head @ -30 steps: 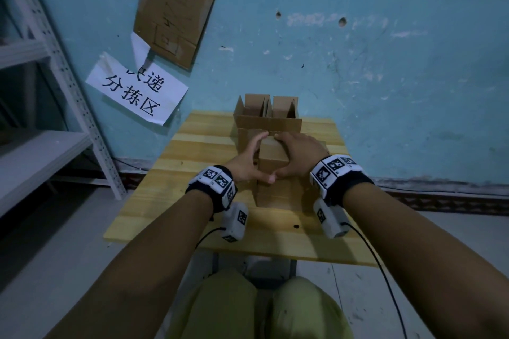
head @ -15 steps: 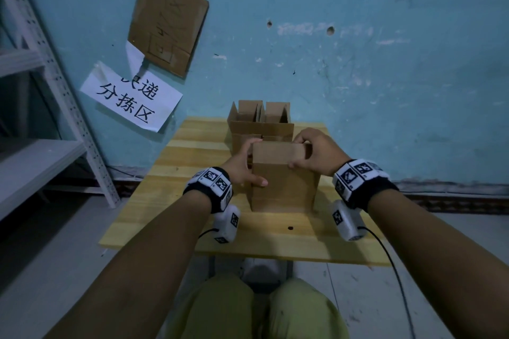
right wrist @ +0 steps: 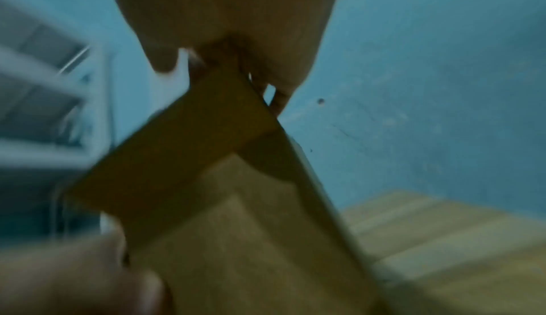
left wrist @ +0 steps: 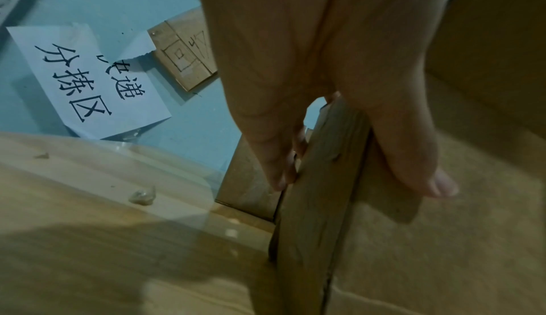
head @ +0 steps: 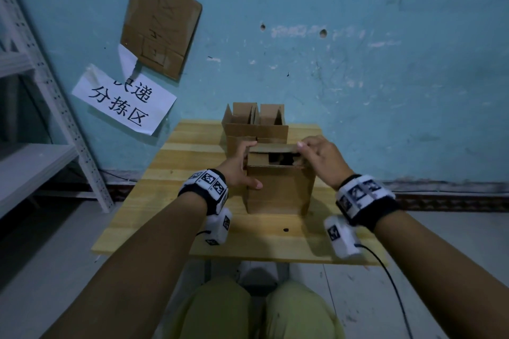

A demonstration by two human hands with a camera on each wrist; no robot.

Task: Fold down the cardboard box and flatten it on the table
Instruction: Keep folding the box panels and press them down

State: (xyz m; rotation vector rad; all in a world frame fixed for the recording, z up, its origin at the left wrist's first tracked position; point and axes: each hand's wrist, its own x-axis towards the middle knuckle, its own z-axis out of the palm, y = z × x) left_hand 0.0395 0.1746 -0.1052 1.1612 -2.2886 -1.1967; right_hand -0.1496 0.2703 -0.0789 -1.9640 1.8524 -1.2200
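A small brown cardboard box (head: 281, 190) stands upright near the middle of the wooden table (head: 176, 181). My left hand (head: 242, 168) grips its left vertical edge, thumb lying on the front face and fingers round the side. In the left wrist view the same box (left wrist: 443, 238) and left hand (left wrist: 360, 184) fill the frame. My right hand (head: 316, 157) pinches the right end of the top flap (head: 272, 148), which is raised and shows a dark opening beneath. The right wrist view is blurred: the right hand (right wrist: 230, 68) holds the flap (right wrist: 183, 156).
Two open cardboard boxes (head: 256, 124) stand at the back of the table against the blue wall. A paper sign (head: 124, 102) and a cardboard sheet (head: 162, 25) hang on that wall. A metal shelf rack (head: 35, 96) stands left. Small scraps (left wrist: 143, 195) lie on the tabletop.
My hands, close together on the box's top a second ago, have spread apart. The right hand has lifted the top flap, uncovering the opening; the left hand shifted to the left edge.
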